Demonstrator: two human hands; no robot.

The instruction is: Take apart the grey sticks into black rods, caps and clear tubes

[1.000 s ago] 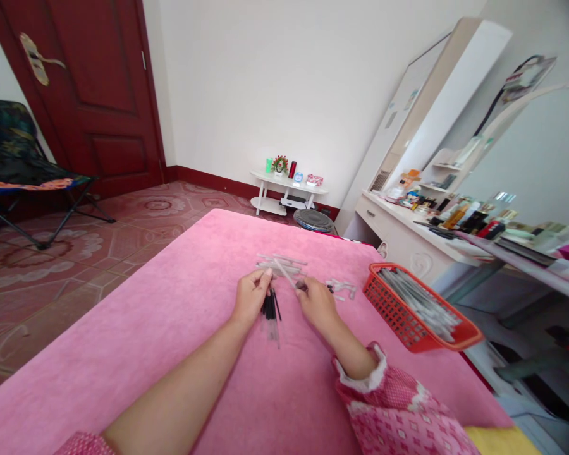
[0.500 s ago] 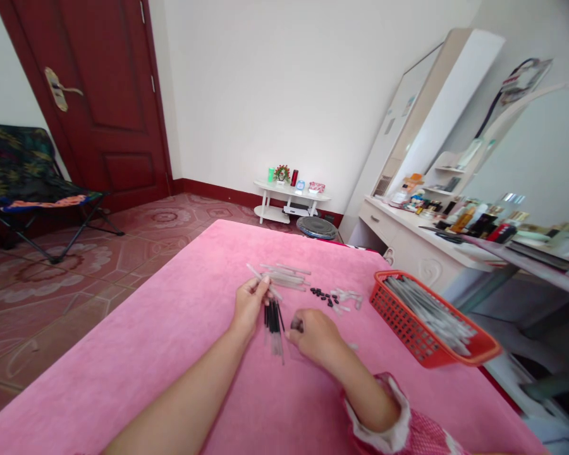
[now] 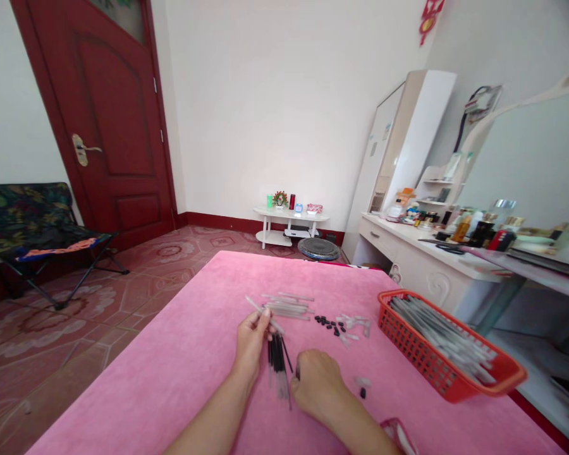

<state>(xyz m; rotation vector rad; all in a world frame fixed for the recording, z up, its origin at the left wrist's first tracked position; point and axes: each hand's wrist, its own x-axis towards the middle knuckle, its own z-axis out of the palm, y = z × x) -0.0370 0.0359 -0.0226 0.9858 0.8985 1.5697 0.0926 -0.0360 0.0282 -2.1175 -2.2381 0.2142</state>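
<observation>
I have my left hand (image 3: 250, 338) over the pink-covered tabletop (image 3: 184, 363), its grip pinched between thumb and fingers on a slim clear tube (image 3: 253, 304), which slants from its far left end down to the near right. Just below those fingers lies a loose bundle of thin black rods (image 3: 277, 357), with translucent lengths at the ends nearest me; one rod splays out on the right side. My right hand (image 3: 318, 382) sits just beside that bundle, knuckles up and fingers curled under; a dark patch shows at its fingertips, but I can't tell whether that grip is closed on anything. Past the left hand, a row of clear tubes (image 3: 288, 309) lies crosswise on the cloth. To the right of the row I see a scatter of small black caps (image 3: 329, 325), with short clear pieces (image 3: 359, 322) lying next to them. Nearer me, to the right of the right hand, a single black cap (image 3: 363, 393) lies just below a blurred clear piece (image 3: 362, 382). The orange-red plastic basket (image 3: 410, 354) stands on the right side of the tabletop, set at a slant, with many greyish tubes (image 3: 440, 341) lying lengthwise inside it.
</observation>
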